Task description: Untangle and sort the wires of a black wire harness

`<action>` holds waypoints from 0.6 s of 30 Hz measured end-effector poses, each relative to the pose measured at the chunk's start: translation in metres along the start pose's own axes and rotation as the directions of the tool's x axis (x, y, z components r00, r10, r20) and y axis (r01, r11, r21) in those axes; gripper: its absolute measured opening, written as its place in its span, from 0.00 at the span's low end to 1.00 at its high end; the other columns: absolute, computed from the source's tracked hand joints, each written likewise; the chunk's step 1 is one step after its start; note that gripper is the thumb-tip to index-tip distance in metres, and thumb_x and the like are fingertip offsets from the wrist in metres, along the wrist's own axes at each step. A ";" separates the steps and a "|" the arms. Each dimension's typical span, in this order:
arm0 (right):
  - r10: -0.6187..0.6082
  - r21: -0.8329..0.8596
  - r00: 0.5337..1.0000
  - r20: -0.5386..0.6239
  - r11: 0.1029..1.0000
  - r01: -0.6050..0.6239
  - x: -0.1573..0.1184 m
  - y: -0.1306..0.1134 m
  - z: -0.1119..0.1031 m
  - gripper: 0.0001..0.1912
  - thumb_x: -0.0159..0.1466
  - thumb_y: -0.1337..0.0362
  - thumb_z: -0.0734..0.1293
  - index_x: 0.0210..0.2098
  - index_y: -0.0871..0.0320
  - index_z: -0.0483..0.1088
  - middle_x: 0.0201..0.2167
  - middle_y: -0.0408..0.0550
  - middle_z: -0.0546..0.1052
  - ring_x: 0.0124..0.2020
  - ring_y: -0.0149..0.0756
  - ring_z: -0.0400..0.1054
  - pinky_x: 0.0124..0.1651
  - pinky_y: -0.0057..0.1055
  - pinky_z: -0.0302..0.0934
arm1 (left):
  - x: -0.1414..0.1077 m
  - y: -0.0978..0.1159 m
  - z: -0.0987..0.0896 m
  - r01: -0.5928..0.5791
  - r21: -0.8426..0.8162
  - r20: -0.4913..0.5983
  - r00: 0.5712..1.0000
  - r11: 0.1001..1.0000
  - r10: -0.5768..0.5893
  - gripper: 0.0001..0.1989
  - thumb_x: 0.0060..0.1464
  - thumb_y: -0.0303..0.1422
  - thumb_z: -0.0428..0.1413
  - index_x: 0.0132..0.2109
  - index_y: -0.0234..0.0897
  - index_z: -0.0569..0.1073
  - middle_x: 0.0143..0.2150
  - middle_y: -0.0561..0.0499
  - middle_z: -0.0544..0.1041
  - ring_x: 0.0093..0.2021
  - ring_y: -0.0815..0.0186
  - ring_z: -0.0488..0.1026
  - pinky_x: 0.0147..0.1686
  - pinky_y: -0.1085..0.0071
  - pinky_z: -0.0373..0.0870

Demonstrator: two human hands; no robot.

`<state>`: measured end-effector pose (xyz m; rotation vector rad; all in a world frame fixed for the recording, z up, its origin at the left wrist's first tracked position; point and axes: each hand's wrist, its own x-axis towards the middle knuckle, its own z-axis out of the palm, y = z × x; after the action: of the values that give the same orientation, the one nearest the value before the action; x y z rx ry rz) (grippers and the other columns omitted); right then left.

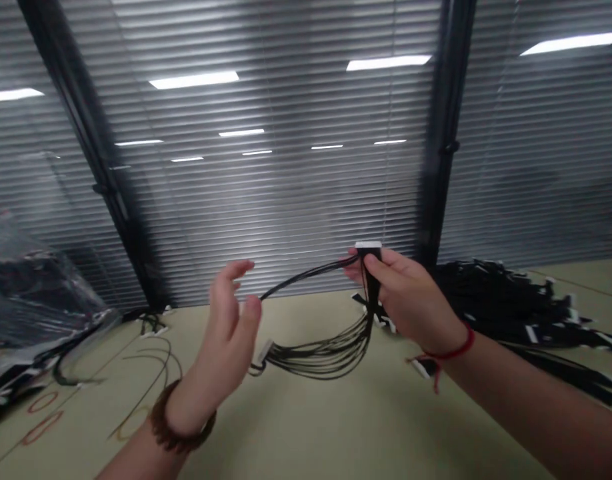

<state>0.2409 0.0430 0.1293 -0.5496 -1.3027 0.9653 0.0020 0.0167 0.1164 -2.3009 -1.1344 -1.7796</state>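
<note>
A black wire harness (329,360) with white connectors hangs in the air between my hands. My right hand (403,293) pinches its upper end, just below a white connector (369,245) that points up. My left hand (231,327) is raised at the other side, thumb and fingers apart. A thin bundle of black wires (306,272) runs from the right hand to behind the left thumb, where its end is hidden. Beside the left palm is the harness's lower white connector (266,351); whether the palm touches it I cannot tell.
A large pile of black harnesses (511,307) lies on the table (326,433) at right. Left are a clear plastic bag (46,287) with dark contents, loose black wires (169,367) and red bands (43,427). A window with blinds (286,200) stands behind.
</note>
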 end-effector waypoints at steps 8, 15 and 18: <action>0.227 0.356 0.973 -0.040 0.913 -0.198 0.018 -0.021 -0.004 0.07 0.66 0.66 0.61 0.37 0.65 0.67 0.43 0.51 0.71 0.46 0.38 0.67 0.46 0.41 0.64 | -0.041 0.030 0.040 0.092 0.084 0.717 0.686 0.992 -0.125 0.42 0.47 0.39 0.61 0.64 0.35 0.49 0.64 0.37 0.57 0.61 0.48 0.54 0.59 0.50 0.50; 0.275 0.405 0.959 -0.068 0.886 -0.226 0.035 -0.019 -0.040 0.08 0.67 0.65 0.60 0.34 0.64 0.65 0.26 0.41 0.67 0.21 0.22 0.59 0.22 0.19 0.58 | -0.057 0.037 0.051 0.244 0.036 0.788 0.589 0.969 -0.177 0.20 0.64 0.38 0.34 0.40 0.35 0.67 0.31 0.46 0.73 0.30 0.64 0.70 0.30 0.68 0.67; 0.346 0.327 0.937 -0.041 0.891 -0.315 0.023 0.012 -0.031 0.10 0.67 0.62 0.60 0.37 0.65 0.65 0.26 0.41 0.66 0.20 0.21 0.59 0.20 0.19 0.56 | -0.073 0.040 0.049 0.263 0.002 0.836 0.529 0.965 -0.146 0.25 0.65 0.40 0.30 0.38 0.36 0.69 0.29 0.50 0.72 0.26 0.68 0.69 0.25 0.72 0.67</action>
<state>0.2667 0.0740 0.1256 -0.5711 -0.9534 1.3852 0.0581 -0.0299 0.0537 -3.3446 -1.4328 -0.6688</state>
